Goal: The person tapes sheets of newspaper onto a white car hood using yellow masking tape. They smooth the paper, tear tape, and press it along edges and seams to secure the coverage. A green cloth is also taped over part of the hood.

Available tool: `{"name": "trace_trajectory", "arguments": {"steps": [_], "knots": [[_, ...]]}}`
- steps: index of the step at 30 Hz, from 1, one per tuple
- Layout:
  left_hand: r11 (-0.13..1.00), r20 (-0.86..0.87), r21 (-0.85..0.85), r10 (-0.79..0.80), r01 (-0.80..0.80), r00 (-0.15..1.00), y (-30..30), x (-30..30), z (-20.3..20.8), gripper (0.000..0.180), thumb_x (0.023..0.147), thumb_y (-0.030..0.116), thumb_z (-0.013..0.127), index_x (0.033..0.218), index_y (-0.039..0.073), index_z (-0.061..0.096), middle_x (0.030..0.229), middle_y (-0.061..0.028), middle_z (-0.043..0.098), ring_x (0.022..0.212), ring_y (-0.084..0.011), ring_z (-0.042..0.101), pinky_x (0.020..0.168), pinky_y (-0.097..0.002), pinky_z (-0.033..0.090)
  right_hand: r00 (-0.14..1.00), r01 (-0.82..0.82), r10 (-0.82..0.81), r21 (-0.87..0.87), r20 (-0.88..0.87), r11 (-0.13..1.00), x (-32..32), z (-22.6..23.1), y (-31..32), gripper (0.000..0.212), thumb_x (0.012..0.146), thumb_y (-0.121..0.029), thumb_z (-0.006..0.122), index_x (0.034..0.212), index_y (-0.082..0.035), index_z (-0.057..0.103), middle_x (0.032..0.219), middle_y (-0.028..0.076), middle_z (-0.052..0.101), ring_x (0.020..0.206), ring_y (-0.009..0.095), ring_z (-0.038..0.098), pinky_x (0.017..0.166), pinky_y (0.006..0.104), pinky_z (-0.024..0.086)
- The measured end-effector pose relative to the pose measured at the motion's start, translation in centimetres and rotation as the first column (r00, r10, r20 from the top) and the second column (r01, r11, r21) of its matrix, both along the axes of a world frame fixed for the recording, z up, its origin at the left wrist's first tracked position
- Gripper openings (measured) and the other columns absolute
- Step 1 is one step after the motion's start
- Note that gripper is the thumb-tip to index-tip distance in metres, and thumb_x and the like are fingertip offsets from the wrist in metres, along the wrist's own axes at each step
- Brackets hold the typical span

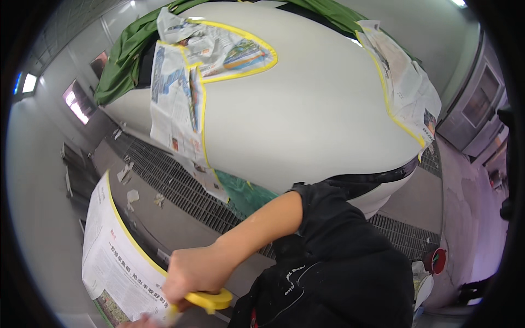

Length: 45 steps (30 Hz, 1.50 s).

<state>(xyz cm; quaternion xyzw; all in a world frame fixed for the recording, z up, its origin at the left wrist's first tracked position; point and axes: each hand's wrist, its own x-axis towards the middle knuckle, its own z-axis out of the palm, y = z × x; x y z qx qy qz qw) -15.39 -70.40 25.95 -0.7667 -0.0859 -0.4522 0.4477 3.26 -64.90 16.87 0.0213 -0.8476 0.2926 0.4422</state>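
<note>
My right hand (198, 271) is closed round a roll of yellow masking tape (210, 302), whose lower side shows under the fist. Only part of my left hand (143, 322) shows at the bottom edge, smeared by motion, close to the right thumb. Both hands are at a newspaper sheet (123, 254) with a strip of yellow tape (127, 227) along its curved edge. A dark curved part (134, 229) shows beside that strip; most of it is hidden.
A whitish car body (295, 109) stands ahead, with taped newspaper (178, 104) on its left and more newspaper (402, 87) on its right. Green sheeting (123, 63) drapes its far side. Floor grating (186, 188) runs below, with paper scraps (133, 197). A red container (436, 261) stands at right.
</note>
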Motion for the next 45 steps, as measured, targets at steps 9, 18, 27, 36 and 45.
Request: {"name": "trace_trajectory", "arguments": {"steps": [9, 18, 27, 36, 45], "knots": [[-0.021, 0.807, -0.526, -0.329, 0.85, 0.491, 13.1, 14.1, -8.6, 0.062, 0.096, 0.052, 0.06, 0.124, -0.001, 0.048, 0.132, -0.0188, 0.053, 0.119, -0.0292, 0.048, 0.097, -0.0471, 0.045, 0.98, -0.118, 0.035, -0.433, -0.194, 0.894, -5.2, 13.7, 22.0, 0.022, 0.088, -0.021, 0.068, 0.088, 0.0, 0.074, 0.073, 0.008, 0.067, 0.065, 0.021, 0.063, 0.06, 0.0404, 0.048], [-0.747, 0.867, 0.487, 0.355, 0.452, -0.349, 37.6, 33.7, -3.6, 0.145, 0.072, 0.074, 0.078, 0.163, 0.001, -0.008, 0.171, -0.0202, 0.007, 0.159, -0.0321, 0.012, 0.127, -0.0661, 0.01, 0.662, 0.107, -0.446, -0.512, -0.603, 0.852, 25.6, 30.7, 40.4, 0.02, 0.097, -0.021, 0.063, 0.105, -0.003, 0.068, 0.09, 0.009, 0.067, 0.076, 0.022, 0.065, 0.066, 0.0377, 0.053], [-0.518, 0.818, -0.474, -0.558, 0.711, 0.139, 35.0, 53.2, 4.1, 0.095, 0.075, 0.004, 0.079, 0.157, 0.008, 0.031, 0.162, -0.0127, 0.028, 0.154, -0.0325, 0.023, 0.12, -0.0675, 0.026, -0.432, 0.593, -0.529, -0.672, -0.73, 0.444, 74.4, 26.2, 10.3, 0.024, 0.103, -0.019, 0.06, 0.123, -0.007, 0.061, 0.109, 0.011, 0.069, 0.088, 0.027, 0.071, 0.07, 0.041, 0.061], [-0.99, 0.995, -0.092, -0.087, 0.112, 0.049, 37.1, 60.7, 7.9, 0.055, 0.097, 0.024, 0.069, 0.146, 0.008, 0.049, 0.141, -0.0126, 0.058, 0.136, -0.0301, 0.051, 0.11, -0.0617, 0.039, -0.803, 0.41, -0.419, -0.904, -0.422, 0.125, 73.3, 4.7, -12.6, 0.021, 0.098, -0.01, 0.069, 0.116, -0.004, 0.061, 0.096, 0.01, 0.067, 0.073, 0.022, 0.067, 0.061, 0.0298, 0.06], [-0.873, 0.924, -0.321, -0.204, 0.368, 0.323, 45.7, 65.2, 20.4, 0.036, 0.092, 0.024, 0.071, 0.126, 0.014, 0.062, 0.127, -0.0071, 0.065, 0.127, -0.0248, 0.058, 0.114, -0.058, 0.035, -0.752, 0.362, -0.593, -0.932, -0.287, -0.008, 67.3, 11.0, -14.9, 0.021, 0.099, -0.006, 0.063, 0.116, 0.005, 0.063, 0.105, 0.023, 0.068, 0.092, 0.036, 0.073, 0.075, 0.0363, 0.068]]}}
